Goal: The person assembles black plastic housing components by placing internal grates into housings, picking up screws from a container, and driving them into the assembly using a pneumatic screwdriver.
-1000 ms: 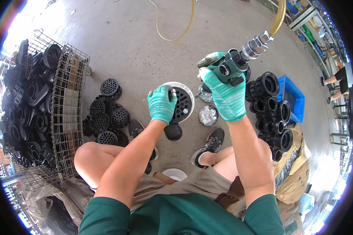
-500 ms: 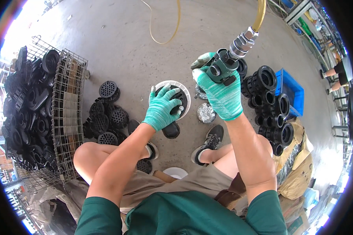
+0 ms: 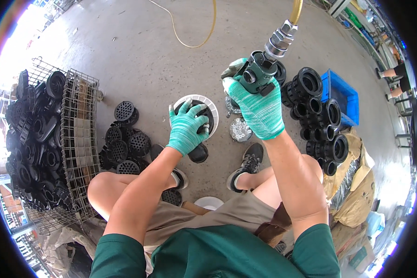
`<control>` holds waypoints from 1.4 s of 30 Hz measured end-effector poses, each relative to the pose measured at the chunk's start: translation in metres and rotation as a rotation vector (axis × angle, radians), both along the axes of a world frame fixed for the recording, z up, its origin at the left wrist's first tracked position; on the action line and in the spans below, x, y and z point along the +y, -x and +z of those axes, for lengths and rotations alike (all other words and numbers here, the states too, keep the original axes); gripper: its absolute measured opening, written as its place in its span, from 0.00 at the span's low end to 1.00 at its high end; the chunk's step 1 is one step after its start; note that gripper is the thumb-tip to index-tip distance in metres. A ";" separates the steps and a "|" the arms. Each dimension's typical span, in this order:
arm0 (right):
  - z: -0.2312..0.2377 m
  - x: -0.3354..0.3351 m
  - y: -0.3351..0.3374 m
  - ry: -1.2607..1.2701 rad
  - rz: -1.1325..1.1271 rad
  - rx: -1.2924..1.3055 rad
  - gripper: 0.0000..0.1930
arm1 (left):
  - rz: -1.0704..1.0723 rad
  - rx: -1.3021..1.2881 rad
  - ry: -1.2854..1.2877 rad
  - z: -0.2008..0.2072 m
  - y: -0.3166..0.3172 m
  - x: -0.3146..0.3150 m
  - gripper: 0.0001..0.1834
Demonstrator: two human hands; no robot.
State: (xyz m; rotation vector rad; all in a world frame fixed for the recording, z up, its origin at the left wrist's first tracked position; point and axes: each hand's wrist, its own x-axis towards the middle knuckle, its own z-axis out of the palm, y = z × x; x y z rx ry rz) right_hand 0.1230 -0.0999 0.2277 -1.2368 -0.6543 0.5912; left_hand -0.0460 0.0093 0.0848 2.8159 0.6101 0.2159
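Currently your left grip [image 3: 187, 129], the nearer one, lies spread over the round black part [image 3: 212, 118] on the white tub [image 3: 216, 116], left of your right grip [image 3: 259, 107], wrapped around the dark green tool [image 3: 258, 72].

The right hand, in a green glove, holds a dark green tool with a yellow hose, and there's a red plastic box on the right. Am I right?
Not quite: the rectangular plastic box on the right is blue, not red, as the head view shows. The green-gloved right hand does hold the dark green tool with the yellow hose.
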 end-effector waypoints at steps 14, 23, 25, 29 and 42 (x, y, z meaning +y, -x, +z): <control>-0.212 -0.018 -0.062 0.539 -0.126 0.579 0.07 | 0.100 0.093 -0.019 0.017 -0.014 -0.002 0.51; -0.372 -0.024 0.048 1.027 0.150 0.656 0.24 | 0.110 0.088 -0.034 0.011 -0.006 0.002 0.46; -0.416 -0.036 0.060 1.077 0.180 0.535 0.27 | 0.076 0.077 -0.027 0.011 -0.015 -0.002 0.47; -0.386 -0.020 0.069 1.468 0.236 0.114 0.40 | 0.083 0.087 -0.027 0.009 -0.012 0.000 0.49; -0.366 -0.074 0.027 1.295 0.366 -0.221 0.30 | 0.094 0.225 -0.080 0.028 -0.031 -0.016 0.53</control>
